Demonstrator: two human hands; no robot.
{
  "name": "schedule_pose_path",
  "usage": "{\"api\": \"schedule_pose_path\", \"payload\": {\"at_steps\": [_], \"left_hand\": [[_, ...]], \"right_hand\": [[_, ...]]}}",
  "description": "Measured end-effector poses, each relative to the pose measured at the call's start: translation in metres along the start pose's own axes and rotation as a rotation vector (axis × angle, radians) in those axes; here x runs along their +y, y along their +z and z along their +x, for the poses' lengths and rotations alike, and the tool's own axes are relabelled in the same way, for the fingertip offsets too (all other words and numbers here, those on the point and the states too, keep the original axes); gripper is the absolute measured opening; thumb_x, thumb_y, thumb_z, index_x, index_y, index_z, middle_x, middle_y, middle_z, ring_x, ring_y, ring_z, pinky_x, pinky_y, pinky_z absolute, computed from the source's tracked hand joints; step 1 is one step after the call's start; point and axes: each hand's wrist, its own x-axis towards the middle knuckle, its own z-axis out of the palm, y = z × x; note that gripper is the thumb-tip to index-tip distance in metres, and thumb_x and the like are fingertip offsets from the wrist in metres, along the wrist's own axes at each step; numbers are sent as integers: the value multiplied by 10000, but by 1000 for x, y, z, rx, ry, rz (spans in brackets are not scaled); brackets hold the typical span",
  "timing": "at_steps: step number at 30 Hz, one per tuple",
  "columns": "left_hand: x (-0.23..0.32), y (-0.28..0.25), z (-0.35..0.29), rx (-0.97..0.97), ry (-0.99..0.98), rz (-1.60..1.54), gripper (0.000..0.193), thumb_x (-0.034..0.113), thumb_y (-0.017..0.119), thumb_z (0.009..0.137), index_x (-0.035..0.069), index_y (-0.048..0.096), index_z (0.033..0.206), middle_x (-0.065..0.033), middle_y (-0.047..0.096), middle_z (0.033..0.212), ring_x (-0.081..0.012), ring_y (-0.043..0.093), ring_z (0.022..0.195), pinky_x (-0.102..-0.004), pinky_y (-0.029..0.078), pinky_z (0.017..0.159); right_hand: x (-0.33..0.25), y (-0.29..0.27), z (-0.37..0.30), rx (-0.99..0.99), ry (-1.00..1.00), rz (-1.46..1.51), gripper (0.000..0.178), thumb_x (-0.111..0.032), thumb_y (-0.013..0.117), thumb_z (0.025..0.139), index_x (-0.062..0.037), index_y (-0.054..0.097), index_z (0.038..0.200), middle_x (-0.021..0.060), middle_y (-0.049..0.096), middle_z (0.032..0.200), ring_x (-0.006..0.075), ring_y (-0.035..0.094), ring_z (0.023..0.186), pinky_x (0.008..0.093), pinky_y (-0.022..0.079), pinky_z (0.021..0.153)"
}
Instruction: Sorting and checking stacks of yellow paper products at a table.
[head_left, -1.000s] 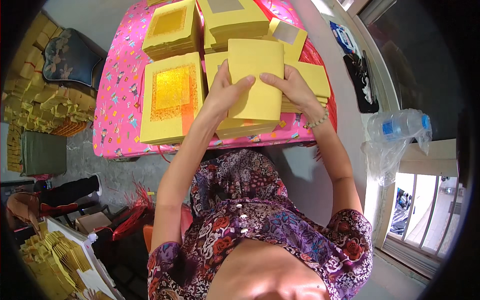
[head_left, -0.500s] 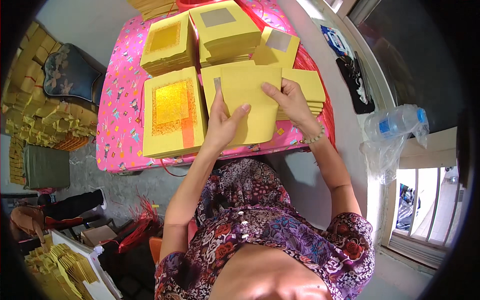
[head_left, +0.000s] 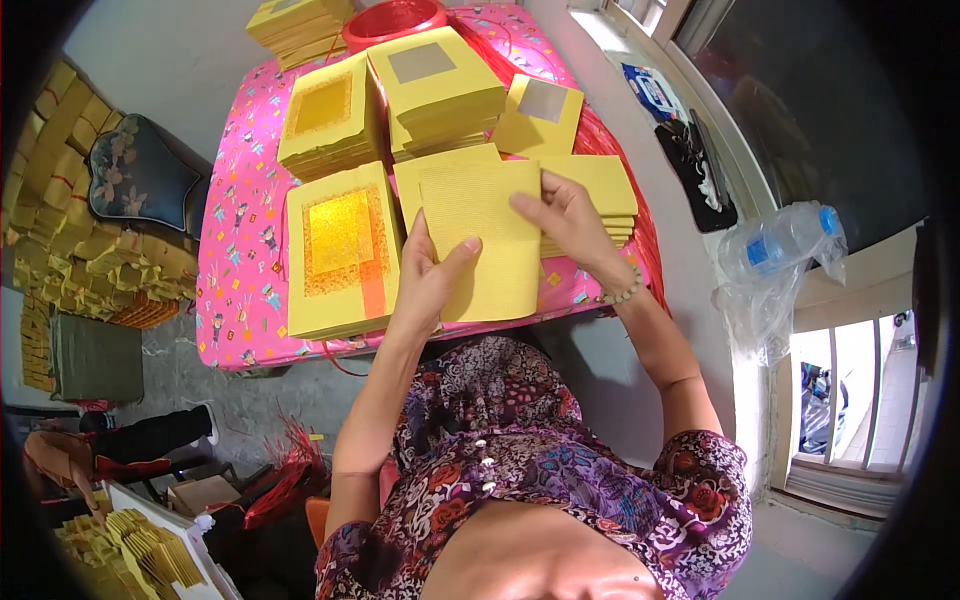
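Note:
Both hands hold a yellow sheaf of paper point(head_left: 492, 265) above the near edge of the table. My left hand point(head_left: 436, 275) is closed on its left side, thumb lying across the front. My right hand point(head_left: 578, 222) grips the upper right edge, with the thumb in front and the fingers behind. Left of the sheaf stands a thick stack of yellow paper with a gold foil square point(head_left: 338, 240) and an orange strip on top. Partly hidden behind my right hand lies a pile of folded yellow paper point(head_left: 600, 180).
Behind are a gold-foil stack point(head_left: 332, 110), a silver-square stack point(head_left: 436, 100), a loose silver-square bundle point(head_left: 540, 112) and a red basin point(head_left: 395, 22). The pink printed tablecloth point(head_left: 235, 240) covers the table. A plastic bottle point(head_left: 775, 245) sits at the right; a person point(head_left: 130, 445) is lower left.
The table and stacks sit slightly lower in the picture as the view has shifted. My grip on the sheaf stays much the same. A silver patch by my left fingers no longer shows.

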Motion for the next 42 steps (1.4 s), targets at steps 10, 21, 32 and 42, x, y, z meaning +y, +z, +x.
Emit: {"api": "schedule_pose_path", "payload": {"at_steps": [10,21,32,42], "left_hand": [[-4,-7,3,68,-69,-27,495,-12,583,850,15,382,1301,-118,558,1202,-185,571,1053,-310,475,894],[8,-5,8,105,9,34,494,-10,589,854,17,384,1303,-116,568,1188,-183,570,1052,-307,476,890],[11,-6,14,176,172,157,481,1,596,863,16,384,1294,-121,554,1201,-174,547,1075,-295,456,897],[24,-6,22,59,75,197,466,-19,589,856,14,402,1281,-121,561,1187,-168,538,1087,-294,448,907]], "right_hand": [[10,-15,-14,-143,228,-298,252,-184,616,903,42,643,1012,12,662,863,48,593,749,210,491,643],[12,-14,-22,-264,286,-271,273,-226,625,899,39,650,957,6,650,796,31,571,689,207,461,559],[20,-14,-31,-220,340,-244,254,-251,628,896,0,626,928,0,640,797,42,585,696,198,504,562],[10,-26,-26,-196,342,-168,278,-279,659,871,-22,648,975,9,663,824,61,613,761,212,495,586]]}}
